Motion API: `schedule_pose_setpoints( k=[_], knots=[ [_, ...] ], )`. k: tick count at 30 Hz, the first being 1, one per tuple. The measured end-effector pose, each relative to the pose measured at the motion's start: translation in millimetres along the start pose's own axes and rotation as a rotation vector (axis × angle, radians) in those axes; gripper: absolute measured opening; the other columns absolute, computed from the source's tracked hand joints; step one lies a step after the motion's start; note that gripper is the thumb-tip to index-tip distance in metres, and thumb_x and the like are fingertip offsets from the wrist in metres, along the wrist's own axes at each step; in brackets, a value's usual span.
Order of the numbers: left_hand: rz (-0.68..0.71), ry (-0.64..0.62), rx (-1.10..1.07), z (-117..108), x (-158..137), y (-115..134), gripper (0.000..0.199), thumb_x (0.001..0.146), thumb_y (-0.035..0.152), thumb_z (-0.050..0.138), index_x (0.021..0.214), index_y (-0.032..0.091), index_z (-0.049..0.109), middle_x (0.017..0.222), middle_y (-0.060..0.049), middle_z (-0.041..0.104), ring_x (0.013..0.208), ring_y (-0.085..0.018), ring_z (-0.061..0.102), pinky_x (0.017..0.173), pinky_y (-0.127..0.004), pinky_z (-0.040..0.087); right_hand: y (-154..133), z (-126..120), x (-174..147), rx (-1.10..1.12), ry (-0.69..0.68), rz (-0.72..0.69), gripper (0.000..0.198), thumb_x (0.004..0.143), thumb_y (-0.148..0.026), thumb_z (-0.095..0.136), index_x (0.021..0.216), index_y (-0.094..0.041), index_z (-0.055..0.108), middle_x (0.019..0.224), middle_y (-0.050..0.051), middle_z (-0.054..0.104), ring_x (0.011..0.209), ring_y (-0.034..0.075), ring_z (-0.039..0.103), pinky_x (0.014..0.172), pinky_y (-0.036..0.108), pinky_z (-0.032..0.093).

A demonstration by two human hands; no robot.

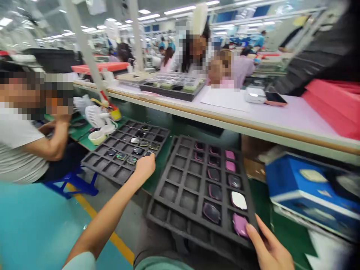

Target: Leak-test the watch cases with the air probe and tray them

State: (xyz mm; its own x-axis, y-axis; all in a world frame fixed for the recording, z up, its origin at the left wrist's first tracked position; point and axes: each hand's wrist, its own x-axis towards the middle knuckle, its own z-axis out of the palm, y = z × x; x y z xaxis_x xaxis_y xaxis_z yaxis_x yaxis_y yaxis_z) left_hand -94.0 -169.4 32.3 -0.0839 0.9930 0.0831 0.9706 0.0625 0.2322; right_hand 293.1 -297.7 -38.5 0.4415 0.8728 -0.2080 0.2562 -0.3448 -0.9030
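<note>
My left hand [145,165] reaches out to the near right edge of a dark compartment tray [98,164], with its fingers curled and partly hidden. A small dark square piece [148,153] lies just past the fingertips; I cannot tell whether they grip it or the rim. At the lower right, my right hand [271,243] holds the corner of a nearer black compartment tray [194,222], thumb by a purple rounded square piece [240,225]. Above that piece sit a white one [239,200] and a dark one [234,181]. Dark-faced pieces [211,212] fill part of the neighbouring column.
Under the nearer tray lies another tray [160,212]. A blue box [306,191] stands to the right. A raised shelf [225,123] crosses behind. At left are a small white fan [95,116], a tape roll [97,137] and a seated co-worker [22,150].
</note>
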Motion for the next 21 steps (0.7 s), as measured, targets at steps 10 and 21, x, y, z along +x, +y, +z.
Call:
schedule_pose_setpoints(
  k=[10, 21],
  knots=[
    [0.736, 0.209, -0.351, 29.9, -34.2, 54.3, 0.040, 0.099, 0.048, 0.062, 0.128, 0.021, 0.066, 0.123, -0.015, 0.071, 0.112, -0.032, 0.069, 0.094, -0.045, 0.056, -26.0, 6.5, -9.8, 0.025, 0.504, -0.256, 0.042, 0.094, -0.053, 0.063, 0.112, -0.017, 0.074, 0.101, 0.013, 0.076, 0.089, 0.025, 0.069, 0.077, 0.038, 0.057],
    [1.180, 0.290, -0.110, 64.4, -89.5, 127.1, 0.016, 0.101, 0.019, 0.061, 0.113, 0.018, 0.071, 0.101, -0.009, 0.076, 0.094, -0.027, 0.066, 0.085, -0.042, 0.042, -23.2, -17.8, 0.0, 0.644, 0.665, -0.005, 0.056, 0.079, -0.052, 0.078, 0.120, -0.024, 0.052, 0.074, -0.008, 0.052, 0.055, 0.009, 0.046, 0.047, 0.022, 0.039]
  ],
)
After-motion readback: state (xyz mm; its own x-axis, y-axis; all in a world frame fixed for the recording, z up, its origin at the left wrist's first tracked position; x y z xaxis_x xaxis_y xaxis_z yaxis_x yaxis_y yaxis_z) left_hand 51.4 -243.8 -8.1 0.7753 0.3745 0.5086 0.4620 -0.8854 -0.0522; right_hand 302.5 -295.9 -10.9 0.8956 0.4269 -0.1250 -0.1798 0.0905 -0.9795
